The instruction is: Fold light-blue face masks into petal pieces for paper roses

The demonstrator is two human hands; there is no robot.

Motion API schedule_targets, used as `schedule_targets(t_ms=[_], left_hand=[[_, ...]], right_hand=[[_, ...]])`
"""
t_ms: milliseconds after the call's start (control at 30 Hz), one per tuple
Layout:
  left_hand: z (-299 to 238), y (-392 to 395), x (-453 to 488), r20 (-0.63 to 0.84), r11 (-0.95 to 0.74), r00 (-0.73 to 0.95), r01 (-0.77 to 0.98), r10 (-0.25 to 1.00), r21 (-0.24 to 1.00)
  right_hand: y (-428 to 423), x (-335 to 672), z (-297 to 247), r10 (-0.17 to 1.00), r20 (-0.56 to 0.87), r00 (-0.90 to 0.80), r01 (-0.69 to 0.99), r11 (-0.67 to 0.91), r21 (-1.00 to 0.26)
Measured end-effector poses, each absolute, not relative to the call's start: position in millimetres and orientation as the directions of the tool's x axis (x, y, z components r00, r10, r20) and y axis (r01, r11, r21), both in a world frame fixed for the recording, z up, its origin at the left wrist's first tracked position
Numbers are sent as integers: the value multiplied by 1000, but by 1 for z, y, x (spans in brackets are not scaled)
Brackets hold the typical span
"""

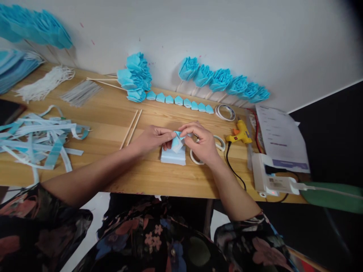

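Note:
Between both hands is a small folded piece of blue and white fabric (177,142). My left hand (159,136) pinches its left edge, thumb on top. On the other side, the fingers of my right hand (200,140) are closed on its upper right edge. Just beneath it lies a stack of pale blue fabric squares (173,156), partly covered by the held piece. Beside and partly behind my right hand are a roll of tape (196,158) and white-handled scissors (220,143). A row of folded blue petals (178,100) runs along the table behind my hands.
Blue fabric flowers (222,79) on sticks lean against the wall, others (136,77) lie left of them. Two wooden sticks (133,128), cut strips (39,136), grey wires (81,93) and white cords (47,83) lie left. A yellow glue gun (240,133) and power strip (272,181) are right.

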State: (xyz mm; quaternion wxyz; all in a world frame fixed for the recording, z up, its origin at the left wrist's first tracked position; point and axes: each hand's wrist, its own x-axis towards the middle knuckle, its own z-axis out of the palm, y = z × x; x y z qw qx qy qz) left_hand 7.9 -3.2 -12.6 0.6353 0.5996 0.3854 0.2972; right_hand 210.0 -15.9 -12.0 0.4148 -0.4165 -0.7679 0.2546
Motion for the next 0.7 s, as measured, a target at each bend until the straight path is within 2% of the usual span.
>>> schedule_targets(t_ms=[133, 433, 500, 633, 700], left_hand=[[-12, -3, 8, -106, 96, 524, 47, 845, 994], [-15, -3, 11, -161, 153, 410, 52, 898, 987], [-15, -3, 10, -152, 143, 384, 53, 911, 988], [-13, -4, 9, -113, 104, 360, 42, 926, 994], [-13, -4, 10, -90, 85, 360, 29, 929, 996]], right_hand=[[-16, 211, -11, 841, 432, -325, 428, 538, -726], [-16, 211, -10, 844, 402, -356, 457, 532, -713], [-18, 212, -7, 861, 366, -353, 436, 497, -750], [-22, 215, -3, 902, 270, -336, 270, 367, -890], [-21, 216, -5, 915, 238, -327, 221, 318, -922]])
